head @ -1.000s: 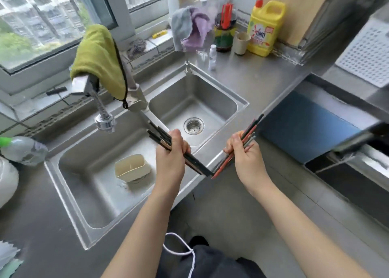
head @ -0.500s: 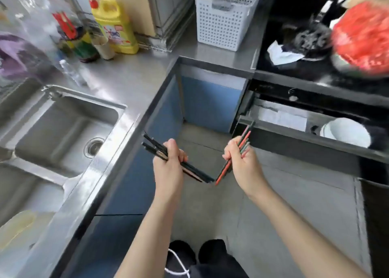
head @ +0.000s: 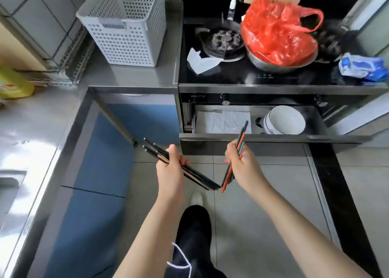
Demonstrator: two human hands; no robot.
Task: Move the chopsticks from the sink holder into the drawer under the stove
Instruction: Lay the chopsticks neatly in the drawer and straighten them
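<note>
Fingers of the left hand (head: 171, 170) curl round a bundle of thin black chopsticks (head: 197, 177); fingers of the right hand (head: 242, 165) curl round slim red and teal chopsticks (head: 240, 143). Both grips sit mid-length. Judged light, stiff, smooth, liable to slide or fan; a firm mid-length grip suits. Black bundle's long axis runs up-left to down-right; coloured bundle points up-right, tips over the open dark steel drawer (head: 252, 140) beyond the fingers.

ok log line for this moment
left hand: holds dark chopsticks | right hand: holds coloured chopsticks | drawer: open, bowl inside | chopsticks not yet in
</note>
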